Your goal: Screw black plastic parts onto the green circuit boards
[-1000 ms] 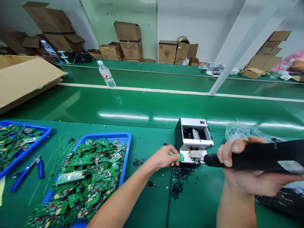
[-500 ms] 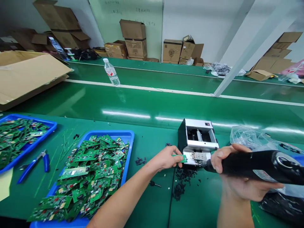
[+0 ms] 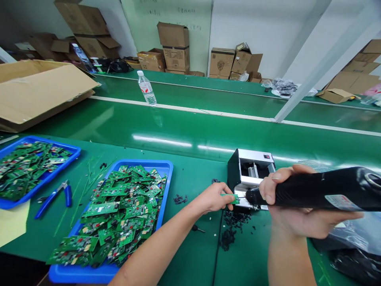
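Between thumb and fingers, my left hand [image 3: 218, 197] pinches a small green circuit board [image 3: 233, 198] at the front of a silver and black benchtop machine [image 3: 252, 178]. My right hand [image 3: 285, 190] is wrapped around a black electric screwdriver [image 3: 324, 188], held nearly level. Its tip points left and lies close to the board, over the machine's metal front plate; whether it touches a screw I cannot make out. Part of the front plate is hidden behind the tool and fingers. Small black parts [image 3: 229, 237] lie scattered on the green table below the machine.
A blue tray [image 3: 169, 174] heaped with circuit boards stands left of my left forearm. Farther left are another blue tray [image 3: 76, 153] of boards and blue-handled cutters [image 3: 55, 198]. A water bottle [image 3: 147, 89] stands behind. Plastic bags [image 3: 354, 254] lie at right.
The screwdriver in my right hand has moved left, its tip now closer to the circuit board. My left hand still holds the board at the machine. The whole view has shifted slightly.
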`<state>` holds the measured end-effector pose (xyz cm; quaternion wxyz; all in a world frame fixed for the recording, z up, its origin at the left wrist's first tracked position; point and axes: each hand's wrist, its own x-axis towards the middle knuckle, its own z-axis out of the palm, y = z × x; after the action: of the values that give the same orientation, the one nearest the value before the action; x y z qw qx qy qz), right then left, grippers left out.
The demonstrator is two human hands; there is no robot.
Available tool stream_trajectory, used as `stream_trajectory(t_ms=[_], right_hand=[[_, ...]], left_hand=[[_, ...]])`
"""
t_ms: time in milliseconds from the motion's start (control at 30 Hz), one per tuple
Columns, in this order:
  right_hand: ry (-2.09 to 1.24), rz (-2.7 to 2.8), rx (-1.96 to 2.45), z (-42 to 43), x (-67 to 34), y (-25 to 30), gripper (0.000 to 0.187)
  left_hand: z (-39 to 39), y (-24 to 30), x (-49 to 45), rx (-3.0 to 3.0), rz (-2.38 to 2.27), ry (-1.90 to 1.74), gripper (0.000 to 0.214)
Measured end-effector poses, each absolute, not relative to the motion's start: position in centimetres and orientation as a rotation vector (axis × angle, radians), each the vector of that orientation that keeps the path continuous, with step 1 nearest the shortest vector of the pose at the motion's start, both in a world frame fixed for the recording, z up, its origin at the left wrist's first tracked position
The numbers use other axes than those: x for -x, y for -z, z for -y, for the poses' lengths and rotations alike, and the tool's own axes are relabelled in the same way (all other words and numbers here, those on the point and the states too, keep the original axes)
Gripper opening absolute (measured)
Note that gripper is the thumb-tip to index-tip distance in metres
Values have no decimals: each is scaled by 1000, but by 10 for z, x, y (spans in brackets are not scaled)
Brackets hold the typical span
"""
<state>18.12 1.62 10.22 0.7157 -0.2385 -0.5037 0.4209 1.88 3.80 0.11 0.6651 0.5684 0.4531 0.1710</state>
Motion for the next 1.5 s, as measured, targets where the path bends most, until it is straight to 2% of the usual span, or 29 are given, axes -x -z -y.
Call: stream_trajectory(t_ms=[733,1133,1500], right_hand=[[-1067,1142,504,-22,-170,-88,64],[-785,1095,655,5,-208,-88,76],[-841,1075,615,-4,-220,-71,70]], left_hand=[[-39,8,-21,-1341,-1057,-381,31],[-39,-1,-19,-1354,-1092,-338,32],[-39,1,-18,-1363,-1080,-338,31]])
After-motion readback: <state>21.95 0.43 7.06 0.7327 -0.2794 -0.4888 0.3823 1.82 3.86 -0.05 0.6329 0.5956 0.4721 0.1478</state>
